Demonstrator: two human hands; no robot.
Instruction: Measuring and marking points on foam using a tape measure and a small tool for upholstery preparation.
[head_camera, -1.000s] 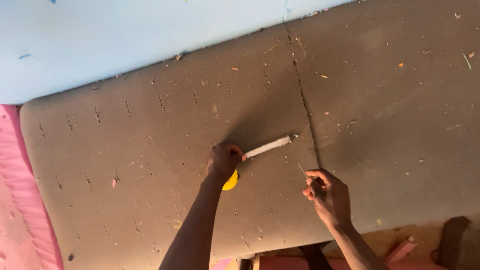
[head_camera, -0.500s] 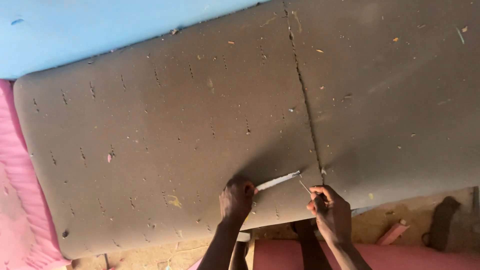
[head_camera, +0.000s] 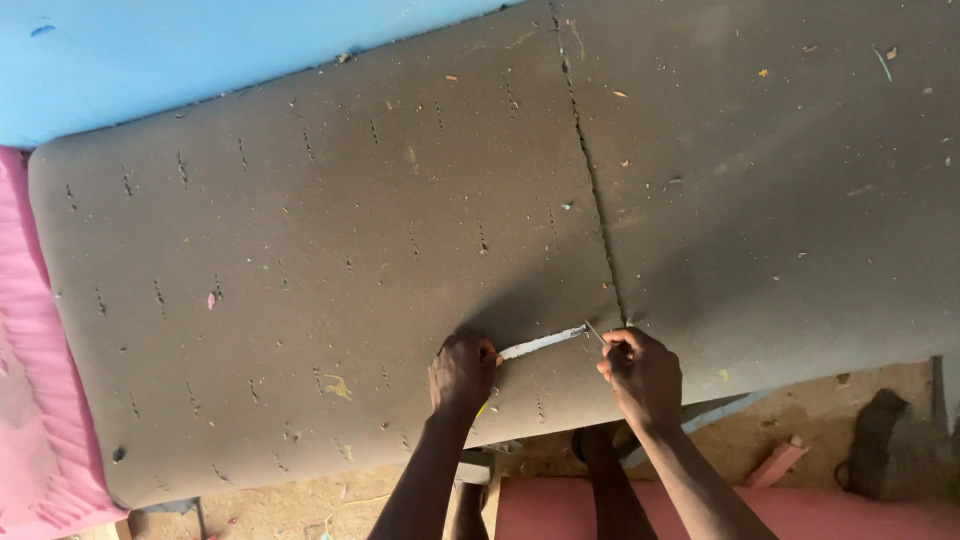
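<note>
Left hand: the left hand (head_camera: 462, 368) is a closed fist pressed on the grey foam slab (head_camera: 330, 270), gripping the handle of a knife; a bit of yellow shows under the fist.
Knife: the pale blade (head_camera: 542, 342) sticks out from the fist toward the right, lying flat on the foam, its tip close to the other hand.
Right hand: the right hand (head_camera: 642, 372) is curled shut, fingertips pinched on a thin needle-like pin (head_camera: 594, 332) that points up and left toward the blade tip.
Seam: a dark stitched seam (head_camera: 590, 180) runs down the foam and ends just above the right hand, between the two hands' work.
Foam slab: near its lower edge is where both hands rest.
Around: a blue sheet (head_camera: 150, 50) beyond the top edge, pink foam (head_camera: 30, 400) at the left, a pink roll (head_camera: 800, 510) below by the dusty floor.
</note>
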